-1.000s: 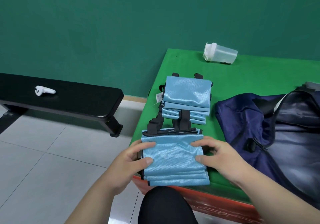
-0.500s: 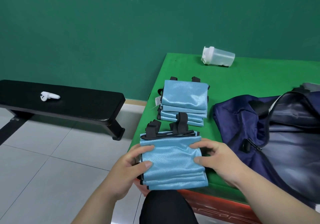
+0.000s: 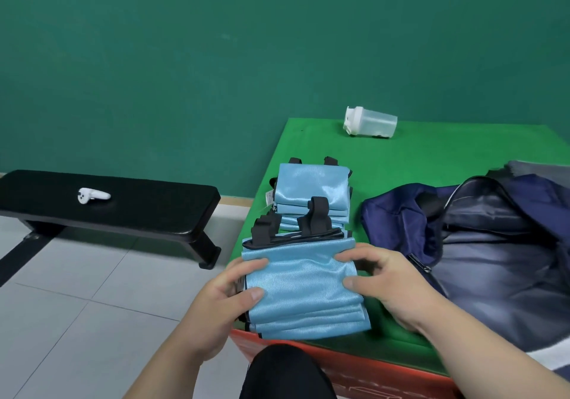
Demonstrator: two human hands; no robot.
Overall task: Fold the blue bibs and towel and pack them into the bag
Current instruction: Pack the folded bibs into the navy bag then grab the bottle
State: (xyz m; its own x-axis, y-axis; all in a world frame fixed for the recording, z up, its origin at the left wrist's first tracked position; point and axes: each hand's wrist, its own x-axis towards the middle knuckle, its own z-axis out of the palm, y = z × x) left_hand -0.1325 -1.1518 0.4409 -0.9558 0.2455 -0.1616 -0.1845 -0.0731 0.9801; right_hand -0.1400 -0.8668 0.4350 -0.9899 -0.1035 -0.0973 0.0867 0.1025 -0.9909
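Left hand (image 3: 228,293): grip closed on the left edge of the near bib stack (image 3: 302,287), thumb on top, fingers curled round the side.
Right hand (image 3: 388,284): grip closed on the right edge of the same stack, thumb and forefinger on the top fold; the other fingers are partly hidden.
Near bib stack: folded in several layers at the near-left corner of the tabletop (image 3: 447,152), held between both hands; black straps (image 3: 308,222) stand up at its far edge.
Step (judged): folding of this stack is done and packing is about to begin.
Next move (judged): lift the stack as one block, with both edges pinched so the glossy layers do not slide, then carry it right.
Bag (image 3: 493,250): dark blue, mouth open, just right of the right hand.
Far bib stack (image 3: 311,189): folded, behind the straps, not held.
Shaker bottle (image 3: 370,121): on its side, well apart.
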